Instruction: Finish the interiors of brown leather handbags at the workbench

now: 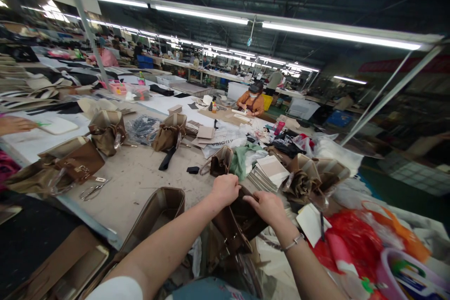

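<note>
My left hand (pixel 225 188) is closed over the top edge of a dark brown leather handbag (pixel 236 232) that stands at the near edge of the worktable (pixel 140 176). My right hand (pixel 269 207), a bracelet on its wrist, grips the same bag from the right side, fingers curled onto the leather. An open tan bag (pixel 154 213) lies just left of my left forearm. A small brown bag (pixel 220 161) sits right behind my left hand.
Several brown and tan bags (pixel 105 131) are spread over the table, with scissors (pixel 92 191), a stack of white cards (pixel 269 171), a green cloth (pixel 242 157) and red plastic bags (pixel 351 243) at right. Another person's hand (pixel 14 125) rests at far left. A seated worker (pixel 251 101) is across the table.
</note>
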A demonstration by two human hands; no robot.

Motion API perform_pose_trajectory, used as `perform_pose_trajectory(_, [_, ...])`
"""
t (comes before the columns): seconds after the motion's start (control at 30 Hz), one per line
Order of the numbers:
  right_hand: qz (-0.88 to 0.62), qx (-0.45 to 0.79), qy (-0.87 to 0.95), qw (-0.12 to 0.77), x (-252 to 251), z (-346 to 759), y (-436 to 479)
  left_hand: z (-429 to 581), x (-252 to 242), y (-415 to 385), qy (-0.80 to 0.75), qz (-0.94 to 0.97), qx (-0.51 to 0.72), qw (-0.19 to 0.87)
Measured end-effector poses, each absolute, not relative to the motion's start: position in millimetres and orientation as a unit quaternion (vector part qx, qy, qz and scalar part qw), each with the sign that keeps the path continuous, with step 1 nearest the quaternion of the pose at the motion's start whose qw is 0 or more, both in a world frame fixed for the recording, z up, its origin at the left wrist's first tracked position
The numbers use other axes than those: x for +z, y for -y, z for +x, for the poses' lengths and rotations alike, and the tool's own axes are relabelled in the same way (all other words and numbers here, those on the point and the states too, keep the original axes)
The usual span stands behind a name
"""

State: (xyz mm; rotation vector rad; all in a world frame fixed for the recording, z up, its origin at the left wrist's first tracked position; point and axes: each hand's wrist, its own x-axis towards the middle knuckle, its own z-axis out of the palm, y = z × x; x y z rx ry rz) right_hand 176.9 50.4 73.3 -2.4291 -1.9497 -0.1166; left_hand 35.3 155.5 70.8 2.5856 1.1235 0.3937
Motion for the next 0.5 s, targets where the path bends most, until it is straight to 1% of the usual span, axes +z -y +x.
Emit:
perform_pose_trajectory(0.13, [-0.768,0.032,0.639,0.027,84.6,173.0,-57.7,36.3,67.1,-156.3,-0.387,0.897,0.155,0.145])
perform_pose_trajectory(0.2, [-0.761,0.033,0.648,0.025,87.7,168.9,-65.0,36.0,65.0,-157.3,-0.385,0.895,0.166,0.151])
perform_pose_trajectory(0.27, [-0.760,0.020,0.649,0.004,88.2,165.6,-72.1,34.0,63.4,-158.8,-0.380,0.892,0.181,0.167])
perform_pose_trajectory(0.33, [-0.757,0.004,0.654,-0.009,86.4,164.3,-76.9,29.2,62.7,-159.8,-0.354,0.889,0.214,0.198])
perform_pose_trajectory(0.43, [-0.744,-0.013,0.668,-0.002,82.6,165.4,-78.3,17.9,63.8,-156.3,-0.300,0.872,0.283,0.263])
perform_pose_trajectory(0.5, [-0.744,-0.018,0.668,0.001,81.1,166.6,-77.5,10.2,65.3,-149.6,-0.303,0.855,0.298,0.298])
